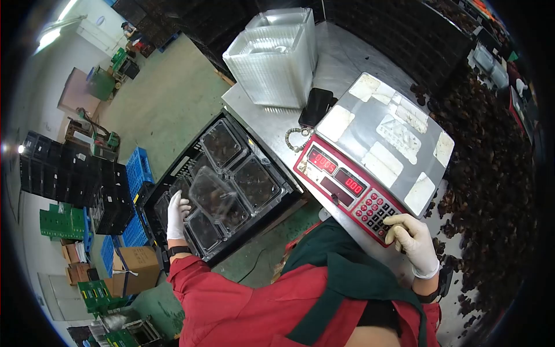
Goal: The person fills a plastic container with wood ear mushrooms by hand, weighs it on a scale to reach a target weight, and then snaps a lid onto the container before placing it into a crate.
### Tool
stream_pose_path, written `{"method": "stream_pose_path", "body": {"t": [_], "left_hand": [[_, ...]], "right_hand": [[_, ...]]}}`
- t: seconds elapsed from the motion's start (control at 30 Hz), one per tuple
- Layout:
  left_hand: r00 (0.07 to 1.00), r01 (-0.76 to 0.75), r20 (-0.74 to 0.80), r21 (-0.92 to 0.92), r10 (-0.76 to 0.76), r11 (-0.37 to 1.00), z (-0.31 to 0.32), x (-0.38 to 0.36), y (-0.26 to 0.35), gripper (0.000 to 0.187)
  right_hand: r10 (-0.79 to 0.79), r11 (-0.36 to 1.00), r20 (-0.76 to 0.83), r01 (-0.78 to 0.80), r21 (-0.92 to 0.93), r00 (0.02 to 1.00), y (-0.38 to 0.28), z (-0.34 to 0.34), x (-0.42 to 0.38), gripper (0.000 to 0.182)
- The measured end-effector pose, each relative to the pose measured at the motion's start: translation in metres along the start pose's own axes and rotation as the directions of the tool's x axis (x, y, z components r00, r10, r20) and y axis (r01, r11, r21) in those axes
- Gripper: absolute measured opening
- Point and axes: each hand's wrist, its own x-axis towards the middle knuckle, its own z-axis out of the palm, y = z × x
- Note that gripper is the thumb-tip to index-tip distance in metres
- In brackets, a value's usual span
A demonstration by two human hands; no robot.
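My left hand (pixel 177 215), in a white glove, is at the left side of a black crate (pixel 277 199), its thumb stretched out and its fingers loosely bent, with nothing visible in it. Clear lidded containers with dark contents fill the crate; one container (pixel 215 195) lies on top of the others, just beside this hand. My right hand (pixel 411 240), also gloved, has its fingers curled at the keypad (pixel 377 213) of a red scale; no object shows in it. The scale's steel plate (pixel 388 141) bears white label patches but no container. Red digits glow on the display (pixel 337 173).
Stacked clear trays (pixel 272 63), a black phone (pixel 317 107) and a beaded bracelet (pixel 296 139) are on the steel table beyond the scale. Dark pieces (pixel 491 191) are heaped at the right. Crates, a cardboard box (pixel 137 270) and a distant person (pixel 132 34) are at the left.
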Motion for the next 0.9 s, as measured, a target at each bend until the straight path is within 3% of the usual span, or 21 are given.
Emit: {"method": "stream_pose_path", "body": {"t": [0.07, 0.13, 0.17, 0.2, 0.3, 0.33, 0.37, 0.4, 0.47, 0.5, 0.57, 0.6, 0.67, 0.7, 0.73, 0.77, 0.83, 0.87, 0.9], "left_hand": [[0.992, 0.021, -0.122, 0.019, -0.018, 1.0, 0.006, -0.001, -0.015, 0.069], [0.91, -0.375, -0.1, 0.224, 0.403, 0.9, -0.002, 0.054, -0.077, 0.081], [0.868, -0.372, -0.191, 0.359, 0.458, 0.856, 0.011, 0.056, -0.078, 0.089], [0.879, -0.35, -0.244, 0.255, 0.41, 0.901, 0.025, 0.061, -0.075, 0.09], [0.856, -0.379, -0.239, 0.313, 0.459, 0.871, 0.077, 0.078, -0.05, 0.085], [0.808, -0.303, -0.225, 0.633, 0.545, 0.712, 0.103, 0.06, -0.017, 0.082], [0.754, -0.178, -0.182, 0.868, 0.631, 0.463, 0.126, 0.048, 0.013, 0.08], [0.651, -0.343, -0.115, 0.838, 0.75, 0.426, 0.15, 0.049, 0.039, 0.076], [0.338, -0.749, 0.091, 0.628, 0.937, 0.209, 0.212, 0.023, 0.117, 0.067], [0.218, -0.844, 0.134, 0.524, 0.967, 0.117, 0.246, -0.01, 0.161, 0.062], [-0.012, -0.892, 0.339, 0.421, 0.941, -0.163, 0.292, -0.05, 0.226, 0.062], [-0.075, -0.836, 0.484, 0.446, 0.872, -0.32, 0.311, -0.062, 0.247, 0.058], [-0.064, -0.873, 0.716, 0.298, 0.696, -0.386, 0.334, -0.034, 0.272, 0.041], [0.111, -0.911, 0.747, 0.34, 0.655, -0.233, 0.343, -0.031, 0.284, 0.031], [0.266, -0.919, 0.782, 0.383, 0.564, -0.097, 0.348, -0.029, 0.296, 0.022], [0.144, -0.961, 0.803, 0.254, 0.579, -0.113, 0.351, -0.013, 0.304, 0.016], [0.142, -0.981, 0.856, 0.188, 0.496, -0.044, 0.353, -0.012, 0.328, 0.02], [0.162, -0.987, 0.805, 0.137, 0.57, 0.086, 0.357, -0.019, 0.327, 0.028], [0.096, -0.986, 0.818, 0.155, 0.568, -0.057, 0.358, -0.021, 0.334, 0.028]], "right_hand": [[0.037, 0.999, -0.044, -0.035, 0.026, 0.998, 0.007, -0.001, -0.001, 0.021], [0.038, 0.999, -0.058, -0.036, 0.033, 0.998, 0.013, -0.002, -0.003, 0.021], [0.033, 0.999, -0.064, -0.032, 0.023, 0.997, 0.016, -0.003, -0.005, 0.021], [0.026, 1.0, -0.074, -0.025, 0.015, 0.997, 0.018, -0.003, -0.007, 0.021], [0.041, 0.999, -0.098, -0.042, -0.014, 0.994, 0.017, -0.004, -0.014, 0.02], [0.034, 0.999, -0.137, -0.034, -0.003, 0.99, 0.016, -0.005, -0.019, 0.02], [0.058, 0.998, -0.142, -0.062, -0.024, 0.988, 0.014, -0.006, -0.022, 0.02], [0.08, 0.995, -0.148, -0.087, -0.042, 0.986, 0.013, -0.007, -0.025, 0.02], [0.059, 0.998, -0.19, -0.064, -0.021, 0.98, 0.024, -0.009, -0.029, 0.021], [0.064, 0.997, -0.186, -0.069, -0.02, 0.98, 0.028, -0.009, -0.031, 0.021], [0.08, 0.996, -0.176, -0.086, -0.026, 0.981, 0.022, -0.01, -0.041, 0.02], [0.087, 0.996, -0.209, -0.091, -0.01, 0.974, 0.026, -0.009, -0.043, 0.02], [-0.107, 0.993, -0.221, 0.091, -0.079, 0.969, 0.045, -0.009, -0.051, 0.021], [-0.081, 0.991, -0.236, 0.054, -0.118, 0.968, 0.044, -0.011, -0.059, 0.021], [-0.192, 0.978, -0.263, 0.164, -0.126, 0.945, 0.059, -0.012, -0.063, 0.024], [-0.123, 0.989, -0.281, 0.095, -0.113, 0.952, 0.065, -0.013, -0.071, 0.027], [-0.151, 0.988, -0.302, 0.131, -0.087, 0.941, 0.087, -0.015, -0.083, 0.03], [-0.101, 0.995, -0.316, 0.096, -0.032, 0.943, 0.095, -0.015, -0.087, 0.03], [-0.1, 0.994, -0.343, 0.106, -0.002, 0.934, 0.1, -0.015, -0.092, 0.03]]}}
